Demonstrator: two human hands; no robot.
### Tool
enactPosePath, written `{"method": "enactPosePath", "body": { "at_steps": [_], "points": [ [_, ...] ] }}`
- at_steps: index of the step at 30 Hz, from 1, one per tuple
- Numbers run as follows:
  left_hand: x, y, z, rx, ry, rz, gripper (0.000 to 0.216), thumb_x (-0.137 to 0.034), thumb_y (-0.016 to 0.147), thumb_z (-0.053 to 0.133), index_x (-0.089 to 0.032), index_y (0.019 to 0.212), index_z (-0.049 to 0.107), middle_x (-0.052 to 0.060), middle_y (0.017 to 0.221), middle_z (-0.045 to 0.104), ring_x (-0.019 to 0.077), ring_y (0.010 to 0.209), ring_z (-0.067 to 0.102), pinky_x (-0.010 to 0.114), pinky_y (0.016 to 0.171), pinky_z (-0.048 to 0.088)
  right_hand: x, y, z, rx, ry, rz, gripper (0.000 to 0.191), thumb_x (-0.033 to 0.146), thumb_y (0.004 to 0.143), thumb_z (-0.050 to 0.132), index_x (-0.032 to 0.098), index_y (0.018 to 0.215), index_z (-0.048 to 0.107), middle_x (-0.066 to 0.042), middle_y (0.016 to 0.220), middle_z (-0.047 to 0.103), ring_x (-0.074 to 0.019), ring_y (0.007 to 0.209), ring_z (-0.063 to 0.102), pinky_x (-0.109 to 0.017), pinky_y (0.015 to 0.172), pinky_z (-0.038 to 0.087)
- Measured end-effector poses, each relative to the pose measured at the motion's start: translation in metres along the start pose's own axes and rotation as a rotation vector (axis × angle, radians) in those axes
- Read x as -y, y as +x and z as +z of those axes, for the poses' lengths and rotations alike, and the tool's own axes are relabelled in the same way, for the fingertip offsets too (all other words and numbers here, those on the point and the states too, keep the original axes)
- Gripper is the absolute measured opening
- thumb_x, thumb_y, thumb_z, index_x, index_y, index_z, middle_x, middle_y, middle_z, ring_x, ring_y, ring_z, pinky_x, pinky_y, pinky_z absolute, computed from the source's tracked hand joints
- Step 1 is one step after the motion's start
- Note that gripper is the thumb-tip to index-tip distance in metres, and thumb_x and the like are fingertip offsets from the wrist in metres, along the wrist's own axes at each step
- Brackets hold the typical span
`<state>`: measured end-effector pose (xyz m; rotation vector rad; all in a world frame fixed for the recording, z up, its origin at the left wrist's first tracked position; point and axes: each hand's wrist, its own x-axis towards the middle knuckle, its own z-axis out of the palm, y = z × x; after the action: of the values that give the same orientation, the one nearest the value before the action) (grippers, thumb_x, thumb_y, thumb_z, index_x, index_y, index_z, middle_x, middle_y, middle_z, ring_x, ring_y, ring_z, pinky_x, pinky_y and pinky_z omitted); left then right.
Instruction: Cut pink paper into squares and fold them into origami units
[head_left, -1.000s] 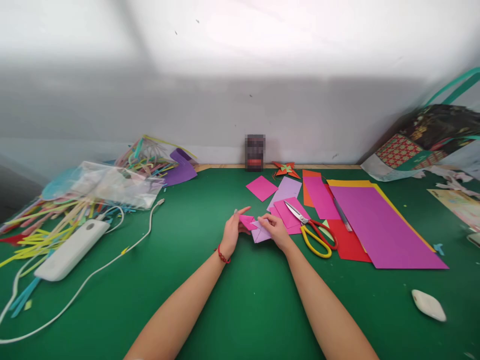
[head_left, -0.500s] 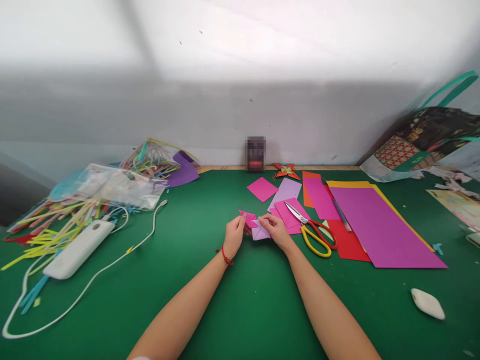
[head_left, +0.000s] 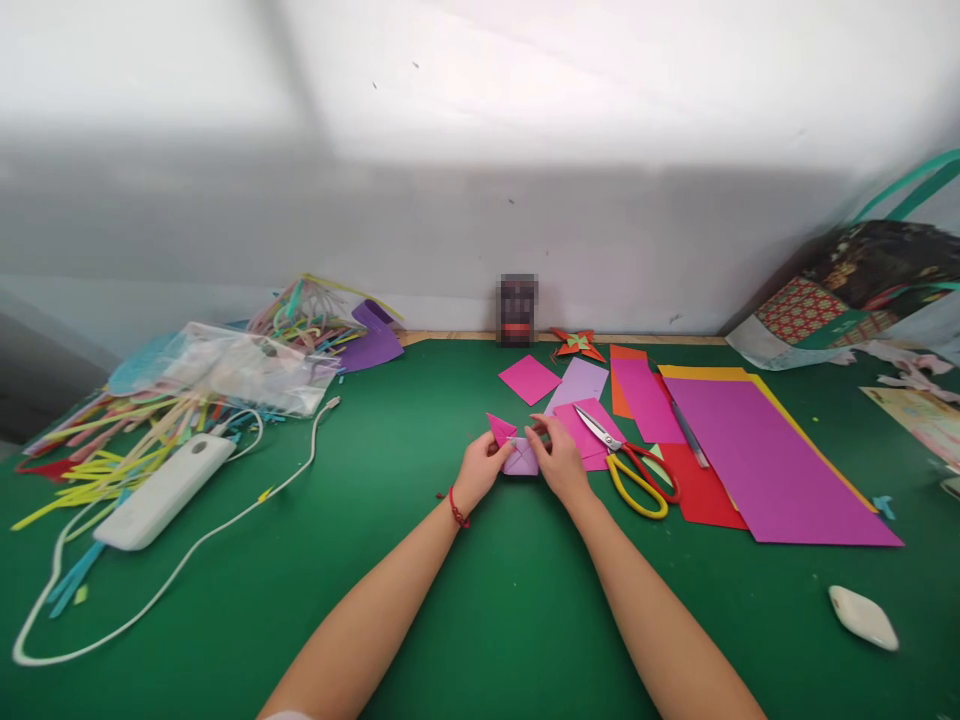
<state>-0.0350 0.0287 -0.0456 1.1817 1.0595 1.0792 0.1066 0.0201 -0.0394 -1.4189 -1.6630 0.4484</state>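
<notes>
Between my hands is a folded paper piece made of a bright pink pointed part [head_left: 502, 429] and a lilac folded part [head_left: 522, 458] with crease lines. My left hand [head_left: 481, 470] grips it from the left, thumb pressed where pink and lilac meet. At the lilac part's right side, my right hand [head_left: 559, 455] has its bent fingers somewhat apart; whether a fingertip touches the paper I cannot tell. Scissors [head_left: 626, 462] with one yellow and one red handle lie right of my right hand, on pink paper pieces [head_left: 581, 425]. A pink square [head_left: 529, 380] lies beyond my hands.
On the right lie purple sheets [head_left: 780, 460], red paper [head_left: 701, 490], a pen [head_left: 688, 432] and a white case [head_left: 862, 617]. Leftward are paper strips [head_left: 97, 480], a white power bank [head_left: 166, 492] and its cable [head_left: 217, 540]. A paper star [head_left: 579, 344] sits by the wall.
My right hand's fingers have loosened from the lilac part and moved slightly up. The pink point now stands more upright in my left hand. The view has shifted slightly.
</notes>
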Motion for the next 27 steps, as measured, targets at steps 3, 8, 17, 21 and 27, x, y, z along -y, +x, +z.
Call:
{"method": "enactPosePath", "body": {
  "at_steps": [3, 8, 17, 21, 27],
  "points": [
    [0.002, 0.002, -0.001, -0.018, 0.003, -0.003, 0.035, -0.044, 0.064, 0.063, -0.013, 0.081, 0.059, 0.004, 0.075, 0.065, 0.0153, 0.066, 0.059, 0.025, 0.059, 0.046, -0.013, 0.004, -0.018, -0.076, -0.263, -0.185, 0.029, 0.033, 0.087, 0.039, 0.015, 0.103, 0.057, -0.013, 0.097, 0.060, -0.0243, 0.095, 0.054, -0.039, 0.084, 0.043],
    [0.004, 0.004, -0.001, -0.033, 0.008, -0.037, 0.032, -0.042, 0.062, 0.067, -0.013, 0.072, 0.058, 0.002, 0.066, 0.063, 0.0137, 0.060, 0.058, 0.024, 0.054, 0.044, -0.055, -0.003, -0.044, -0.208, -0.684, -0.053, 0.032, 0.018, 0.085, 0.034, 0.011, 0.109, 0.054, -0.018, 0.118, 0.052, -0.0302, 0.111, 0.044, -0.044, 0.087, 0.039],
    [0.002, 0.004, -0.003, -0.096, -0.058, -0.022, 0.034, -0.044, 0.063, 0.065, -0.014, 0.074, 0.054, -0.003, 0.054, 0.057, 0.0099, 0.049, 0.053, 0.019, 0.044, 0.039, -0.077, 0.012, -0.072, -0.097, -0.687, 0.203, 0.031, 0.015, 0.081, 0.036, 0.009, 0.104, 0.057, -0.017, 0.097, 0.063, -0.0278, 0.093, 0.055, -0.038, 0.079, 0.040],
    [-0.002, 0.003, -0.004, -0.186, -0.129, -0.075, 0.038, -0.042, 0.070, 0.060, -0.014, 0.093, 0.050, -0.004, 0.055, 0.056, 0.0095, 0.044, 0.053, 0.018, 0.038, 0.040, -0.061, 0.012, -0.049, -0.217, -0.621, 0.165, 0.033, 0.019, 0.080, 0.041, 0.009, 0.107, 0.057, -0.019, 0.119, 0.053, -0.0291, 0.113, 0.043, -0.042, 0.093, 0.033],
    [-0.024, 0.026, -0.022, -0.255, -0.013, -0.083, 0.046, -0.015, 0.069, 0.062, -0.013, 0.113, 0.047, -0.004, 0.064, 0.056, 0.0074, 0.043, 0.055, 0.018, 0.042, 0.047, -0.052, 0.000, -0.011, -0.149, -0.450, 0.166, 0.033, 0.021, 0.079, 0.039, 0.013, 0.103, 0.060, -0.015, 0.119, 0.054, -0.0264, 0.111, 0.046, -0.044, 0.094, 0.033]
  ]
}}
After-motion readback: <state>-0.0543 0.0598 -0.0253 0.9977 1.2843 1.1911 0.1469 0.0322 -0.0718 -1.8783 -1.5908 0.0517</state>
